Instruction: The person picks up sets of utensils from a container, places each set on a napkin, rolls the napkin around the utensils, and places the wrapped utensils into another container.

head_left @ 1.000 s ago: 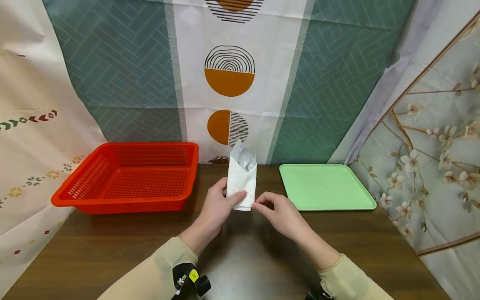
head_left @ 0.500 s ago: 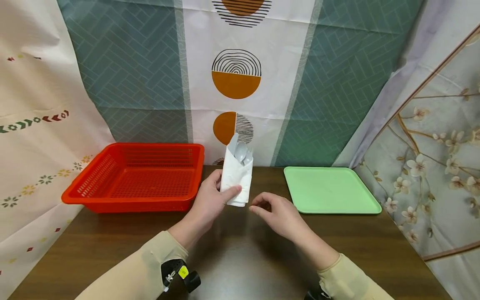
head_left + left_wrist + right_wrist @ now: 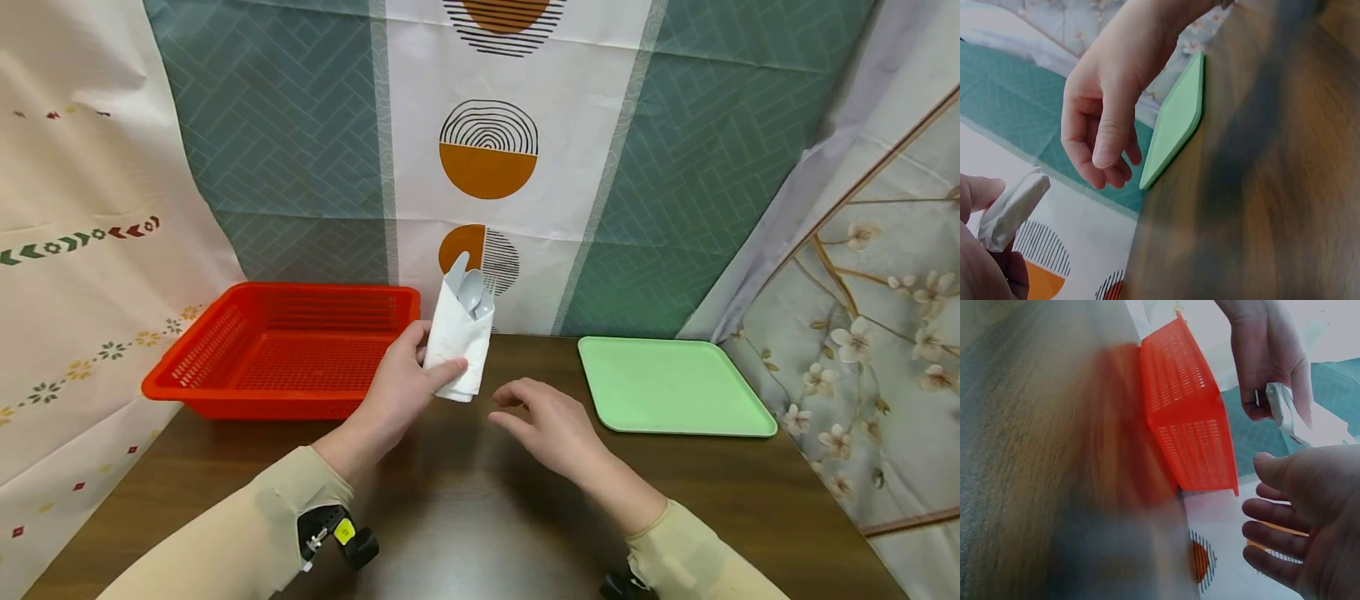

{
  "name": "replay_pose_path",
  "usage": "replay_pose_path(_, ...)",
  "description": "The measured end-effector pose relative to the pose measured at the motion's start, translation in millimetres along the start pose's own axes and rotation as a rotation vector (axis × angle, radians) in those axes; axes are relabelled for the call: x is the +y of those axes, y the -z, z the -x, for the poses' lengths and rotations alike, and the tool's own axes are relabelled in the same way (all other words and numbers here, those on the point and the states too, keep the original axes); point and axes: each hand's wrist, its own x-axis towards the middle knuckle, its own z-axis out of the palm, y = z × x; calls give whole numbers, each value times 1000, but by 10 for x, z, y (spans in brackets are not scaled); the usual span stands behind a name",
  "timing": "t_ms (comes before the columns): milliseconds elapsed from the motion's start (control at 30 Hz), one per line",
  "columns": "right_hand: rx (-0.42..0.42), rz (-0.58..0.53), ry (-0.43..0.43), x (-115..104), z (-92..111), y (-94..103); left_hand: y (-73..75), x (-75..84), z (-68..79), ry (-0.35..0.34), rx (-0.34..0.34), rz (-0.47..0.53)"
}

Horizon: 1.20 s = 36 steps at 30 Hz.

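Observation:
My left hand point(image 3: 396, 385) grips the lower part of a folded white napkin point(image 3: 456, 343), thumb across its front. The napkin is raised above the table and leans slightly right. Out of its top stick a knife point(image 3: 457, 272), a spoon point(image 3: 471, 291) and a fork point(image 3: 487, 297), all pale grey; their lower parts are hidden inside. Just to the right, apart from the napkin, my right hand point(image 3: 553, 427) holds nothing, its fingers loosely bent. In the right wrist view, a gap separates the right hand's fingers from the napkin point(image 3: 1319, 425).
A red perforated plastic basket point(image 3: 300, 408) stands on the left of the brown wooden table point(image 3: 465, 517). At the right lies a light green tray point(image 3: 675, 383). Patterned cloths point(image 3: 495, 175) hang behind and at both sides.
My left hand has moved left and up with the napkin and cutlery, which now tilt more. The right hand's fingertips have left the napkin's lower corner and spread apart.

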Motion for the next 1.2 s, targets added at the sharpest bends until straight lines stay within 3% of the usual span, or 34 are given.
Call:
replay_pose_path(300, 21, 117, 132, -90, -98, -132, 338, 26, -4, -16, 42, -129)
replay_pose_path(567, 7, 141, 273, -195, -200, -205, 598, 49, -15, -37, 55, -189)
replay_pose_path(933, -62, 186, 401, -339, -404, -355, 879, -2, -47, -42, 91, -306)
replay_pose_path(1200, -128, 200, 452, -402, -517, -500, 1049, 11, -94, 2, 116, -346)
